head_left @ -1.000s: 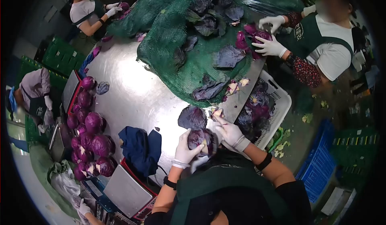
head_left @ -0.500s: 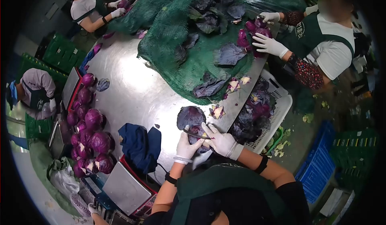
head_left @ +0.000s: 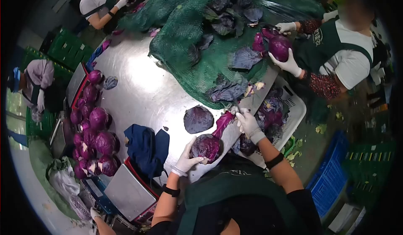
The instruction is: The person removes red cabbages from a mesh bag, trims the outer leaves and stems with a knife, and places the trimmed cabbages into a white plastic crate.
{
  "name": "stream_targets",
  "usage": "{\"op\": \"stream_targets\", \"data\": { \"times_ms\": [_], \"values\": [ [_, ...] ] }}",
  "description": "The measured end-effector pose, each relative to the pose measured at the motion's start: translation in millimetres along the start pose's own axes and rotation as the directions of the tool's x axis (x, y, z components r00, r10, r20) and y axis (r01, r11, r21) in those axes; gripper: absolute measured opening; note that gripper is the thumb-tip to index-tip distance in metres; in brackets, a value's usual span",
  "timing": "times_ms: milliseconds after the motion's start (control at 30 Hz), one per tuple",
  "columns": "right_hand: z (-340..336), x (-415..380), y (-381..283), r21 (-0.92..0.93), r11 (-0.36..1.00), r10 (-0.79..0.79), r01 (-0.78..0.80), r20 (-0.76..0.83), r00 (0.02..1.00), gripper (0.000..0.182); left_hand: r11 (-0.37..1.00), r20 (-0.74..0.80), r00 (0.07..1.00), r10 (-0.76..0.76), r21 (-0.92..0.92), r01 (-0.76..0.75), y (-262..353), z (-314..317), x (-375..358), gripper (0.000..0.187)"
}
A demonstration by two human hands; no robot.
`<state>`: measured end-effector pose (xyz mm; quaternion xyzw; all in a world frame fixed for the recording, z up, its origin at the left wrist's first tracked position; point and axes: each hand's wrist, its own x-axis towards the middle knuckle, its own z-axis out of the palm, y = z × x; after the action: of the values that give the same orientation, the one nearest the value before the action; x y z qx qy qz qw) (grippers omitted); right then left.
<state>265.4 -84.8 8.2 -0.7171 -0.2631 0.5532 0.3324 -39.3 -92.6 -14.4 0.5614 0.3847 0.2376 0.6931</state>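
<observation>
My gloved left hand (head_left: 187, 158) grips a red cabbage (head_left: 205, 147) from its left side, close over the metal table's near edge. A purple outer leaf (head_left: 223, 123) stretches up and right from the cabbage. At the upper end of that leaf is my gloved right hand (head_left: 248, 125), its fingers closed round a small knife (head_left: 238, 106) whose blade points away from me. Just beyond the cabbage a dark loose leaf (head_left: 198, 119) lies flat on the table.
Trimmed cabbages (head_left: 98, 121) line the table's left side, near a blue cloth (head_left: 146, 149) and a scale (head_left: 130, 191). Green netting (head_left: 176, 63) with leaves covers the far side. A white crate (head_left: 300, 109) of leaves stands right. A co-worker's hand (head_left: 287, 63) holds a cabbage opposite.
My right hand has moved up and right with the knife, away from the cabbage. An outer leaf now stretches out from the cabbage. The co-worker at right has lifted a cabbage.
</observation>
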Motion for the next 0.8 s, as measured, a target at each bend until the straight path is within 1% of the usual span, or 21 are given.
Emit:
{"op": "stream_targets", "data": {
  "times_ms": [33, 67, 100, 133, 167, 233, 267, 367, 400, 433, 467, 500, 533, 567, 600, 633, 667, 700, 733, 767, 800],
  "values": [
    [3, -16, -11, -0.010, 1.000, 0.002, -0.002, 0.011, 1.000, 0.038, 1.000, -0.014, 1.000, -0.003, -0.006, 0.002, -4, 5, 1, 0.084],
    [12, -36, -17, -0.070, 0.984, -0.158, 0.161, 0.045, 0.986, 0.043, 0.996, -0.116, 0.993, 0.029, 0.086, -0.019, -5, 13, 2, 0.080],
    [21, -51, -14, -0.119, 0.940, -0.313, 0.320, 0.079, 0.947, 0.048, 0.982, -0.205, 0.976, 0.071, 0.184, -0.033, -3, 21, 6, 0.077],
    [39, -45, 20, -0.223, 0.799, -0.555, 0.558, 0.082, 0.828, 0.054, 0.953, -0.296, 0.946, 0.130, 0.302, -0.037, 1, 30, 11, 0.071],
    [55, -37, 51, -0.327, 0.586, -0.755, 0.741, 0.111, 0.646, 0.060, 0.977, -0.342, 0.935, 0.095, 0.212, -0.022, -1, 35, 16, 0.068],
    [70, -61, 42, -0.501, 0.590, -0.674, 0.633, 0.126, 0.728, 0.066, 0.988, -0.408, 0.913, 0.017, 0.150, 0.049, -3, 42, 17, 0.068],
    [74, -60, 43, -0.536, 0.632, -0.542, 0.560, 0.210, 0.814, 0.070, 0.988, -0.406, 0.914, 0.016, 0.144, 0.047, -1, 46, 17, 0.068],
    [73, -46, 43, -0.460, 0.647, -0.643, 0.607, 0.098, 0.760, 0.048, 0.987, -0.445, 0.895, 0.033, 0.158, 0.043, 5, 49, 11, 0.065],
    [71, -43, 43, -0.478, 0.714, -0.574, 0.511, 0.018, 0.819, 0.034, 0.996, -0.440, 0.898, -0.016, 0.068, 0.051, 4, 45, 12, 0.067],
    [66, -33, 46, -0.467, 0.708, -0.621, 0.529, -0.057, 0.782, 0.028, 0.998, -0.431, 0.900, -0.060, -0.023, 0.055, 4, 41, 15, 0.068],
    [59, -18, 58, -0.392, 0.794, -0.537, 0.464, -0.097, 0.838, 0.026, 0.994, -0.411, 0.905, -0.113, -0.058, 0.097, 9, 36, 13, 0.065],
    [51, -14, 56, -0.312, 0.866, -0.445, 0.391, -0.127, 0.886, 0.024, 0.980, -0.417, 0.891, -0.180, -0.153, 0.126, 3, 29, 16, 0.064],
    [41, -14, 55, -0.241, 0.936, -0.282, 0.255, -0.085, 0.956, 0.024, 0.970, -0.389, 0.899, -0.199, -0.208, 0.124, -2, 24, 14, 0.065],
    [32, -22, 45, -0.177, 0.979, -0.110, 0.103, -0.030, 0.993, 0.024, 0.957, -0.360, 0.907, -0.217, -0.261, 0.125, 2, 21, 14, 0.065],
    [28, -10, 57, -0.372, 0.913, -0.182, 0.170, 0.002, 0.983, 0.026, 0.957, -0.363, 0.906, -0.216, -0.261, 0.123, 3, 16, 14, 0.065],
    [25, -6, 72, -0.371, 0.912, -0.185, 0.172, 0.002, 0.983, 0.026, 0.973, -0.313, 0.936, -0.158, -0.212, 0.094, 3, 10, 15, 0.064],
    [22, -26, 49, -0.428, 0.828, -0.420, 0.362, -0.045, 0.906, 0.033, 0.985, -0.257, 0.961, -0.099, -0.162, 0.058, 5, 4, 18, 0.062],
    [18, -42, 27, -0.496, 0.695, -0.631, 0.521, -0.072, 0.773, 0.041, 0.985, -0.257, 0.962, -0.093, -0.164, 0.052, 8, 1, 24, 0.062],
    [19, -50, 13, -0.428, 0.713, -0.615, 0.556, 0.000, 0.789, 0.056, 0.996, -0.200, 0.979, 0.033, 0.091, -0.015, 11, 0, 29, 0.060],
    [22, -47, 12, -0.359, 0.638, -0.706, 0.681, 0.080, 0.703, 0.057, 0.937, -0.104, 0.986, 0.132, 0.336, -0.090, 14, 1, 34, 0.057],
    [28, -47, 7, -0.335, 0.649, -0.663, 0.683, 0.190, 0.724, 0.055, 0.907, -0.047, 0.980, 0.191, 0.391, -0.158, 28, 7, 41, 0.051]
  ]
}}
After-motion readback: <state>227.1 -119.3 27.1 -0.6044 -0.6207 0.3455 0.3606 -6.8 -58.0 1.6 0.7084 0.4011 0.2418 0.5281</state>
